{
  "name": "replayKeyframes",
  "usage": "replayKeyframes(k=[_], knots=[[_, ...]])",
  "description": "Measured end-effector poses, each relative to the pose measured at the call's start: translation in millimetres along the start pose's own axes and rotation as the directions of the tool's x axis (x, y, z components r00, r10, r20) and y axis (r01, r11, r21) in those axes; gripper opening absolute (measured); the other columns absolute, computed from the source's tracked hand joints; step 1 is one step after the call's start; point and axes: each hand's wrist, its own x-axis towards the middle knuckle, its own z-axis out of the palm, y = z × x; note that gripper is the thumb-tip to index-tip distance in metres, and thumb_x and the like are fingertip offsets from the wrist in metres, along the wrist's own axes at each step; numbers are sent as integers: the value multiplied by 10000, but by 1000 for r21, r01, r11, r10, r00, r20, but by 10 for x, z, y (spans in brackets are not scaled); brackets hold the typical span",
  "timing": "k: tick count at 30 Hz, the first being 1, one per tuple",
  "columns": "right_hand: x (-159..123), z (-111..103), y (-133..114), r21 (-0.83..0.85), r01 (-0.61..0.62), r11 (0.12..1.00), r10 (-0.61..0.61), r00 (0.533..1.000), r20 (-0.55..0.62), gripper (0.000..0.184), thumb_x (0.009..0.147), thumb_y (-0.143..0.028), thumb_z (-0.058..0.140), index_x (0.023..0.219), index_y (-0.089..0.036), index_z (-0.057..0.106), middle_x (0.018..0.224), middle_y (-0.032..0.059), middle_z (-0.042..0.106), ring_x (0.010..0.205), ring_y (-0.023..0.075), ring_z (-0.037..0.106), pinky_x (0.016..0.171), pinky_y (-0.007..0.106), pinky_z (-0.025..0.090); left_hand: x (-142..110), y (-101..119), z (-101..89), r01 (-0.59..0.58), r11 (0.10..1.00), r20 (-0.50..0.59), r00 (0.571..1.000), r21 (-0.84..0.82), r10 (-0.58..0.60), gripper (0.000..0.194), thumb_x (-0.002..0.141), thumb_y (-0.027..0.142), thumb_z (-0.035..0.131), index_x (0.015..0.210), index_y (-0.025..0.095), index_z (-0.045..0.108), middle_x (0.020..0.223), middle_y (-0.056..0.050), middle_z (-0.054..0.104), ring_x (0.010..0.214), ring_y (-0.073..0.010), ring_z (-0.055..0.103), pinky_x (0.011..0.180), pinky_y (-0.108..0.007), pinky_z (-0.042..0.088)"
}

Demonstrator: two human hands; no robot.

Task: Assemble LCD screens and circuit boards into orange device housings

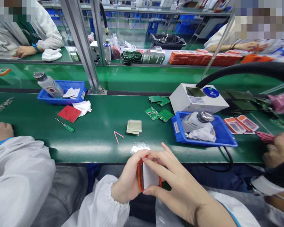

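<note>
My left hand [127,180] holds a small orange-rimmed case [139,179] just in front of the bench edge. A flat pale grey panel [150,176] lies in or over the case's opening; how deep it sits I cannot tell. My right hand [176,175] spans this panel, thumb at the near edge and fingers at the far edge. Beyond my hands, on the bench, are a crumpled shiny scrap [139,147], a small stack of beige square sheets [134,126] and a pink V-shaped strip [117,136].
Blue trays with bottles stand left [61,101] and right [223,140]. A green screwdriver [68,127], red square [69,113], green circuit boards [165,115] and a white box [191,100] share the green bench [104,126]. Co-workers' hands [1,132] [279,149] are on both sides.
</note>
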Motion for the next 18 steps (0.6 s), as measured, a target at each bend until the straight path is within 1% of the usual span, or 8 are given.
replayKeyframes(k=[2,5,8,11,13,15,16,18], knots=[[-3,-38,9,-34,15,999,-17,999,-35,609,824,-273,663,1361,-241,378,1164,106,575,1094,265,557,1119,665,177,-17,9,-51,-12,1000,22,1000,24,12,284,698,392,716,854,159,666,798,-18,662,704,-153,611,650,-258,459],[8,-91,12,-111,12,994,-22,995,-93,566,863,-304,622,1362,-224,368,1104,107,569,1054,253,563,1102,666,214,-26,12,-152,-33,999,75,997,21,31,323,645,331,796,895,164,678,824,-12,669,723,-123,609,644,-215,457],[20,-118,-7,-154,-20,988,8,997,-75,504,872,-304,600,1331,-214,412,1095,109,570,1027,252,567,1090,673,228,-20,1,-234,-18,998,188,982,56,8,315,663,282,803,930,173,675,799,3,665,706,-97,610,630,-184,452],[12,-162,-34,-121,-33,992,26,998,-57,496,860,-301,613,1325,-226,454,1108,105,585,1004,251,582,1101,681,181,-9,-10,-286,-7,997,275,961,81,-15,379,693,277,787,1040,211,648,871,-7,689,756,-121,643,662,-199,470],[1,-236,-24,-26,-33,999,32,999,-43,549,841,-305,651,1351,-260,454,1148,98,593,1041,257,590,1117,669,130,0,-15,-320,-5,996,330,944,92,-26,411,700,293,781,1075,212,632,948,-36,698,832,-164,663,727,-242,485],[-7,-333,37,161,-32,986,32,999,2,654,790,-348,722,1376,-302,437,1239,100,582,1149,286,560,1131,638,120,12,-26,-365,30,993,395,916,113,-72,445,715,346,763,1100,177,620,1003,-89,695,896,-220,669,808,-312,483],[-8,-375,90,281,-25,960,16,999,34,705,751,-378,757,1377,-318,437,1284,102,570,1205,303,529,1133,624,129,20,-37,-391,67,991,433,895,118,-111,488,713,380,759,1121,161,608,1024,-118,691,917,-247,668,839,-345,474],[-7,-416,228,522,0,853,-39,997,64,770,677,-440,796,1359,-332,457,1319,101,565,1256,317,492,1136,607,128,39,-69,-442,159,982,516,835,105,-191,566,705,430,749,1172,163,574,1057,-160,683,929,-289,668,842,-382,460]])
